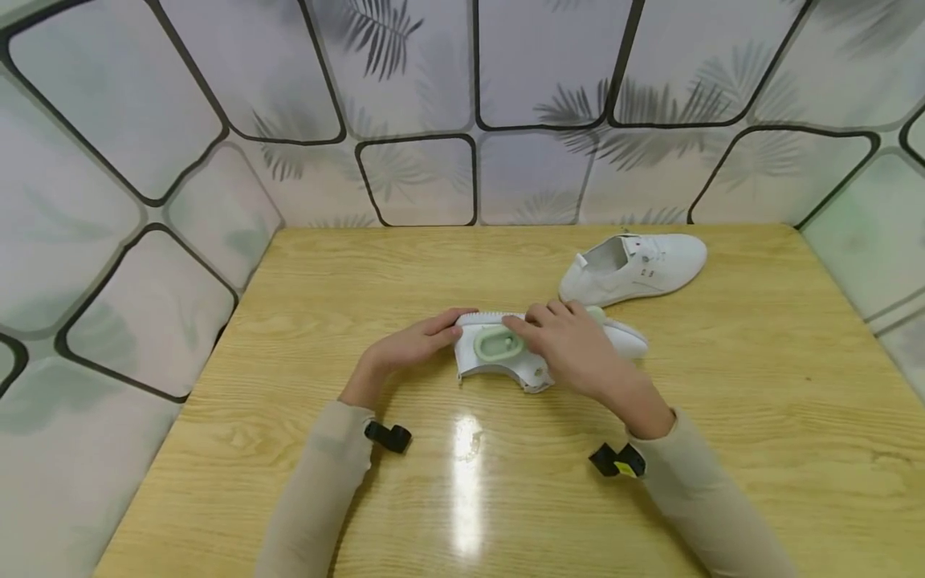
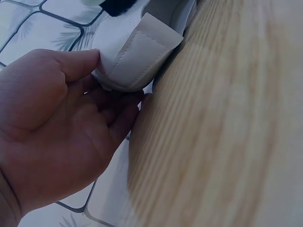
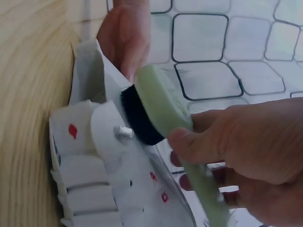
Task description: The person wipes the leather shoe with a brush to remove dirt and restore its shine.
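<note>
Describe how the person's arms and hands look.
The left hand and right hand wear no gloves. Long beige sleeves cover the forearms. A small black camera sits at the left wrist; a second black camera, with a yellow mark, at the right.

A wood-grain table (image 1: 780, 433), bounded on three sides by pale walls (image 1: 535, 181) printed with dark rounded outlines (image 1: 415, 139) and grey leaves (image 1: 377, 32), marks an indoor space, whether home or workroom being unclear.
</note>
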{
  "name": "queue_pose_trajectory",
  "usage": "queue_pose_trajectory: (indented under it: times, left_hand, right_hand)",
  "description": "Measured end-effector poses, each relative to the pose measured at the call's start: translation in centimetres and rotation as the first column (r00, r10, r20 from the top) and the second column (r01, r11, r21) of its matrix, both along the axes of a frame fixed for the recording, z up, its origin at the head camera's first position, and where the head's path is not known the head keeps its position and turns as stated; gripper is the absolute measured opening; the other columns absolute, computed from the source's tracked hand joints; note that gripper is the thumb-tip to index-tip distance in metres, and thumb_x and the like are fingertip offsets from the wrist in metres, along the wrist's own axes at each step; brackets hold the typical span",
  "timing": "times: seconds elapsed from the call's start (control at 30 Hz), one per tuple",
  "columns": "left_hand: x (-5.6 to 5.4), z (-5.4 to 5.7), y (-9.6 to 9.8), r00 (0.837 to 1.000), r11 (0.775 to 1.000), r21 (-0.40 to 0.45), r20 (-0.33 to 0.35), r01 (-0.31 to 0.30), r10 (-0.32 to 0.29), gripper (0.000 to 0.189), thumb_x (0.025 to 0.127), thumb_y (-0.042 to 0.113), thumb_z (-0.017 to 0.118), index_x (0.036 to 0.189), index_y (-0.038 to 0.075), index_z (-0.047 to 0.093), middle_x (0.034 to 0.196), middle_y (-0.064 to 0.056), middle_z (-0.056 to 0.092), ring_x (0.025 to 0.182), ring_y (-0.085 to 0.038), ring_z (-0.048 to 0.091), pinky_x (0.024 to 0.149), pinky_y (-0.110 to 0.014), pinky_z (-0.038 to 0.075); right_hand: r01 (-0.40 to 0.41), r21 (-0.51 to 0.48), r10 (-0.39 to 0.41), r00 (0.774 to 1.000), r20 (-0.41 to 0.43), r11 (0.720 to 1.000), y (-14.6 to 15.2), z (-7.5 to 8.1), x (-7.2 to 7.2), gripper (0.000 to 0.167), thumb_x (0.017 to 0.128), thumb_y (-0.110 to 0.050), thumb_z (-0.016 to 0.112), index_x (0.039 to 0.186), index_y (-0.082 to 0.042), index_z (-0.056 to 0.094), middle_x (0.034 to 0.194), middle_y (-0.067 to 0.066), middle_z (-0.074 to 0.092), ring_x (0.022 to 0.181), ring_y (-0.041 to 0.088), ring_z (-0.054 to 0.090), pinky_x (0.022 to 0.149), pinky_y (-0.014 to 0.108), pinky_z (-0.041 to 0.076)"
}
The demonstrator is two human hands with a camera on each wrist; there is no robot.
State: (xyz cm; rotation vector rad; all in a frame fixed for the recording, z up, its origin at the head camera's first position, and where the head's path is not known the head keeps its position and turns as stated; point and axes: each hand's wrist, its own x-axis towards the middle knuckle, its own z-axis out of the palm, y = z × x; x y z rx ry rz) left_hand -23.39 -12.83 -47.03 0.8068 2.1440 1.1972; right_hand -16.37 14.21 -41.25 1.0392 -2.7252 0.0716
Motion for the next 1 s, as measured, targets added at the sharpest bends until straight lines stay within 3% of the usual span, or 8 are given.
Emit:
queue_pose_trajectory:
  times: [0.07, 0.17, 0.3, 0.5, 0.67, 0.87, 1.0]
  left_hand:
    - [0.04, 0.06, -0.04, 1.0, 1.0, 0.005, 0.005, -0.001, 0.001, 0.051, 0.11, 0.032, 0.033, 0.157, 0.015, 0.026, 0.16, -0.007, 0.029, 0.148, -0.023, 0.023, 0.119, -0.046, 0.02]
    - [0.05, 0.04, -0.15, 1.0, 1.0, -0.004, -0.001, -0.008, 0.008, 0.051, 0.11, 0.032, 0.033, 0.157, 0.016, 0.026, 0.16, -0.007, 0.028, 0.148, -0.023, 0.023, 0.119, -0.047, 0.02]
    - [-0.04, -0.21, -0.2, 1.0, 1.0, -0.008, -0.011, -0.014, 0.014, 0.051, 0.11, 0.033, 0.034, 0.158, 0.017, 0.026, 0.161, -0.006, 0.028, 0.148, -0.023, 0.024, 0.119, -0.047, 0.021]
    - [-0.05, -0.43, -0.11, 1.0, 1.0, 0.023, 0.017, -0.016, 0.015, 0.051, 0.11, 0.034, 0.033, 0.158, 0.018, 0.026, 0.161, -0.004, 0.028, 0.148, -0.021, 0.024, 0.119, -0.046, 0.021]
    - [0.0, -0.47, -0.06, 0.999, 0.999, 0.032, 0.038, -0.026, 0.025, 0.05, 0.11, 0.031, 0.033, 0.158, 0.016, 0.026, 0.16, -0.005, 0.029, 0.146, -0.021, 0.026, 0.118, -0.046, 0.023]
    - [-0.08, -0.22, 0.17, 0.999, 1.0, 0.017, 0.031, -0.026, 0.025, 0.051, 0.11, 0.035, 0.033, 0.158, 0.019, 0.026, 0.161, -0.004, 0.028, 0.148, -0.021, 0.023, 0.119, -0.045, 0.021]
    - [-0.06, -0.08, 0.2, 0.999, 1.0, 0.007, 0.03, -0.03, 0.03, 0.051, 0.11, 0.033, 0.033, 0.158, 0.017, 0.026, 0.161, -0.005, 0.028, 0.148, -0.022, 0.024, 0.119, -0.046, 0.022]
  right_hand:
    - [0.02, -0.01, -0.02, 0.999, -0.039, 1.0, 0.06, -0.06, -0.17, 0.045, 0.092, -0.01, 0.071, 0.135, -0.015, 0.059, 0.109, 0.009, 0.062, 0.099, 0.032, 0.057, 0.084, 0.047, 0.045]
    - [-0.02, -0.005, 0.02, 0.998, -0.058, 1.0, -0.34, -0.37, -0.44, 0.047, 0.092, -0.011, 0.071, 0.136, -0.014, 0.057, 0.11, 0.01, 0.062, 0.098, 0.033, 0.057, 0.083, 0.046, 0.046]
    - [-0.106, 0.039, 0.106, 0.994, 0.012, 0.994, -0.54, -0.37, -0.29, 0.052, 0.088, -0.005, 0.074, 0.137, -0.013, 0.058, 0.107, 0.009, 0.062, 0.097, 0.031, 0.057, 0.082, 0.044, 0.044]
    - [-0.042, -0.008, 0.042, 0.999, 0.006, 0.999, -0.27, -0.14, -0.33, 0.05, 0.088, -0.007, 0.075, 0.136, -0.016, 0.061, 0.105, 0.01, 0.061, 0.096, 0.03, 0.056, 0.082, 0.044, 0.043]
    - [-0.116, 0.016, 0.115, 0.992, 0.043, 0.993, -0.65, -0.29, -0.46, 0.051, 0.09, -0.005, 0.072, 0.138, -0.016, 0.058, 0.102, 0.009, 0.059, 0.093, 0.028, 0.054, 0.082, 0.041, 0.043]
    - [-0.039, -0.038, 0.041, 0.998, 0.048, 0.999, 0.29, 0.12, -0.31, 0.053, 0.087, -0.004, 0.075, 0.136, -0.016, 0.061, 0.103, 0.01, 0.06, 0.095, 0.029, 0.054, 0.082, 0.044, 0.043]
    - [-0.103, -0.024, 0.105, 0.992, 0.067, 0.994, 0.09, 0.0, -0.59, 0.052, 0.089, -0.007, 0.073, 0.138, -0.015, 0.059, 0.103, 0.01, 0.06, 0.094, 0.028, 0.055, 0.081, 0.042, 0.044]
